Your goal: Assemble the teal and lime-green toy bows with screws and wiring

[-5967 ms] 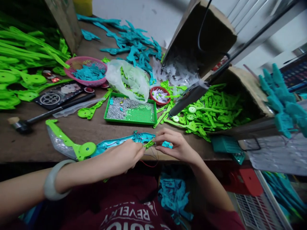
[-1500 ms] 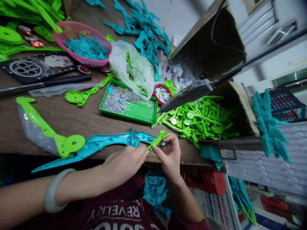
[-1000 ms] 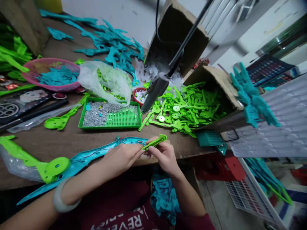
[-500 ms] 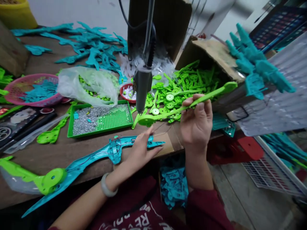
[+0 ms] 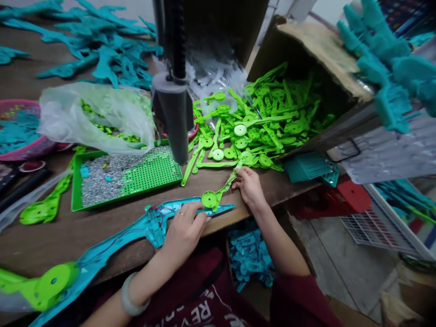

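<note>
A long blue plastic shell with thin wires inside lies slantwise along the table's front edge. My left hand is closed round its right part, close to the pointed tip. Between the fingers of my right hand is a slim green plastic arm, held by its far end. The arm's round disc end hangs over the blue shell, right by my left fingertips; whether the two touch I cannot tell. At the shell's lower left lies another green piece with a round disc.
A grey hanging power screwdriver hangs over the table. Behind it are a green tray of small screws and a heap of green arms spilling from a cardboard box. Blue parts fill a box below the edge.
My right hand has lowered the green arm from above the table and swung its disc end down to the blue shell. My left hand now curls round the shell. The view has shifted closer.
</note>
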